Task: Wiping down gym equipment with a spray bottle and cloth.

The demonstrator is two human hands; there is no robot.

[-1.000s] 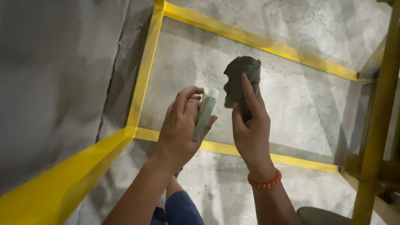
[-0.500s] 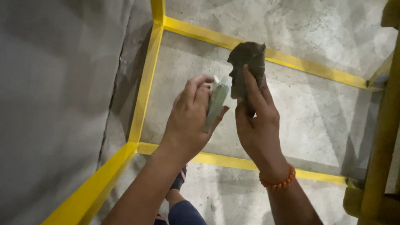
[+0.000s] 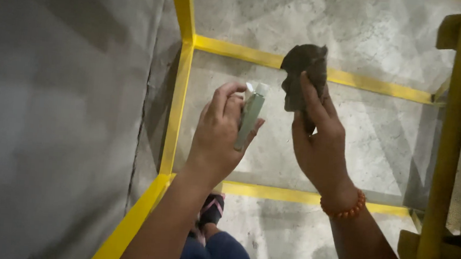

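Gripping a pale green bottle (image 3: 250, 116) — left hand (image 3: 220, 137); right hand (image 3: 317, 136) — dark cloth (image 3: 302, 69)

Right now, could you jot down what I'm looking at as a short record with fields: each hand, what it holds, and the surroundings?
Left hand: grip closed around a small pale green bottle, cap end up
Right hand: grip closed on a dark crumpled cloth, raised above the fingers
Bottle and cloth: close together, not touching
Right wrist: orange bead bracelet
Floor: grey concrete marked with yellow lines
Right edge: yellow frame post
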